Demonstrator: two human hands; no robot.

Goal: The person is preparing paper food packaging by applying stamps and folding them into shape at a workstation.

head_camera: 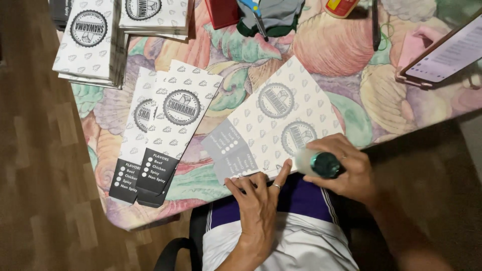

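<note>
Lower centre, the flat printed sheet (273, 125) is pinned by the spread left hand (258, 203); the right hand (346, 170) is closed around a glue bottle (321, 164). Glue could be smeared if the sheet slips.

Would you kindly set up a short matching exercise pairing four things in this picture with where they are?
Things:
1. glue bottle
2. flat paper sheet
3. phone
4. paper stacks

Places:
A. table's far left corner
B. in the right hand
C. right edge of the table
D. under the left hand fingertips

Pairs: 1-B, 2-D, 3-C, 4-A
</note>
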